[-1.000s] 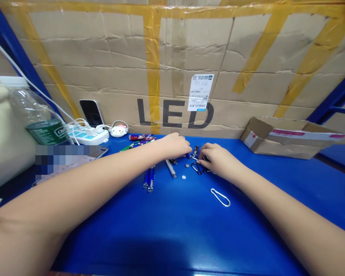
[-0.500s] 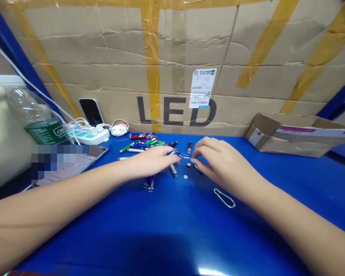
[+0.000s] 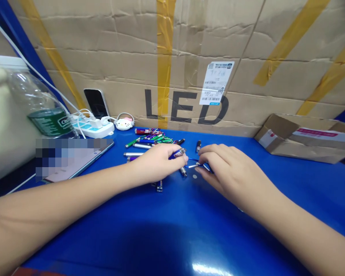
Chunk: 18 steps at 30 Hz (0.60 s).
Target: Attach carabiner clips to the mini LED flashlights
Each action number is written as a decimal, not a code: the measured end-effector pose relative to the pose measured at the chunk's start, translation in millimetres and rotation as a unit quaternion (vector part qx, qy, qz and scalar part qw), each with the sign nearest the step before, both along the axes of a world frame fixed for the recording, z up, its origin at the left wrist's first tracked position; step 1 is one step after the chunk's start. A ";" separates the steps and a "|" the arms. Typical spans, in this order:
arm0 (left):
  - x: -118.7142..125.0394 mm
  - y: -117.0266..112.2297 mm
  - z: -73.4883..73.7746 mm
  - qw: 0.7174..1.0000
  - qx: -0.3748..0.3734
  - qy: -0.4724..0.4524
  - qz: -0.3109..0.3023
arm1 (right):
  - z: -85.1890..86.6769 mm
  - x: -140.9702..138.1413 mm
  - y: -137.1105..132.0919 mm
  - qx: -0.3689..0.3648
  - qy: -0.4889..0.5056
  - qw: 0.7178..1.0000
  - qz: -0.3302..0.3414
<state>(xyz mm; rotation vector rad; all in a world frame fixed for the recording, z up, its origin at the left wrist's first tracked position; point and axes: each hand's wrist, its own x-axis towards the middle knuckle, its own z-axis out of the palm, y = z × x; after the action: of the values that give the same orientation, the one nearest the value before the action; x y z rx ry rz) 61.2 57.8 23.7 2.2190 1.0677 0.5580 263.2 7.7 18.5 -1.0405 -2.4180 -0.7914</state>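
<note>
My left hand (image 3: pixel 163 163) is closed around a small blue penlight (image 3: pixel 177 153), whose silver end points up and to the right. A thin blue cord (image 3: pixel 193 159) stretches between my two hands. Thumb and fingertips of my right hand (image 3: pixel 225 165) are pinched together beside a small pale piece (image 3: pixel 197 164); what exactly they grip is too small to make out. Just below the fingertips a small pale disc (image 3: pixel 194 176) lies on the blue table (image 3: pixel 172 230). A silver penlight (image 3: pixel 183 172) rests partly under my left hand. Behind it is a pile of coloured penlights (image 3: pixel 152 141).
A short black tube (image 3: pixel 198 146) stands behind my right hand. An open cardboard box (image 3: pixel 301 143) is at the right. On the left are a phone (image 3: pixel 80 161), a power strip (image 3: pixel 96 131), a white cat-faced item (image 3: pixel 124 123) and a plastic bottle (image 3: pixel 46 111). A large carton (image 3: pixel 126 69) walls the back.
The view has shifted, so the scene sits further right. The blue penlight is now more visible in my left hand. The dark round piece has gone from view, and my right forearm mostly covers the metal loop.
</note>
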 end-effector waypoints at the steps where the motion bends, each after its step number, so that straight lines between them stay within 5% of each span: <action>1: 0.1 -1.4 0.0 1.000 0.021 0.016 -0.011 | -1.5 -1.3 -0.7 -0.009 0.003 1.000 -0.012; 10: 1.2 -7.4 -0.9 0.998 -0.001 0.036 -0.057 | -8.8 -9.9 -3.7 -0.158 -0.072 0.983 -0.067; 18: 1.9 -18.8 1.1 0.956 -0.264 -0.123 -0.037 | -1.8 -4.7 -6.1 -0.214 -0.048 0.966 -0.140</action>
<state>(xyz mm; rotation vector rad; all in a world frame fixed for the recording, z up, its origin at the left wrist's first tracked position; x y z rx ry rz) 63.1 39.0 24.7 1.6652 0.8760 0.4376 258.5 1.5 16.7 -1.5658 -2.6269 -0.4107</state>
